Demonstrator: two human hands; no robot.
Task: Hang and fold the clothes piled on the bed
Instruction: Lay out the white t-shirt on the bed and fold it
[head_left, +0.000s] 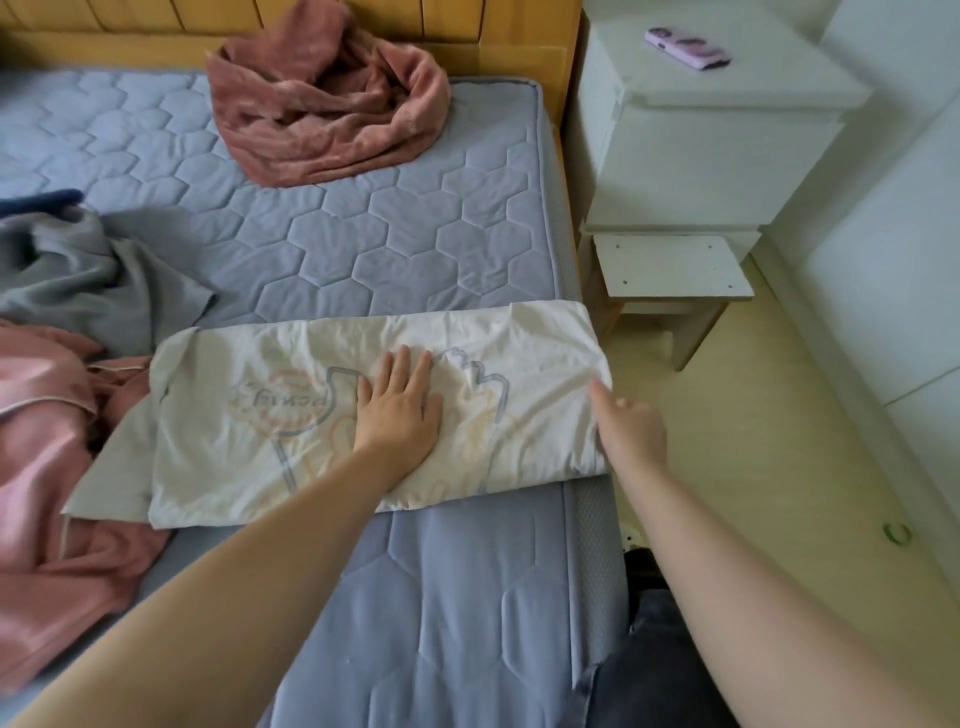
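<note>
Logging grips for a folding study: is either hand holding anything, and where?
Neither clearly holds. Left hand presses flat on the shirt's middle; right hand is at its right edge, grip unclear.

You're standing in a home bedroom. The quilted mattress (415, 234) in its wooden bed frame (563, 57) shows it, as do the white nightstand (717, 156) (a phone (687, 48) on top) and loose clothes.

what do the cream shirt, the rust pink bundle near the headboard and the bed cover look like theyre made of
Cream shirt: thin woven or jersey cotton by the look, matte, with fine creases and a print showing faintly through.
Rust pink bundle: plush fleece or velour, probably; soft fuzzy nap with a slight sheen on the folds.
Bed cover: smooth quilted fabric, stitched in hexagons, faintly glossy, possibly synthetic.
</note>
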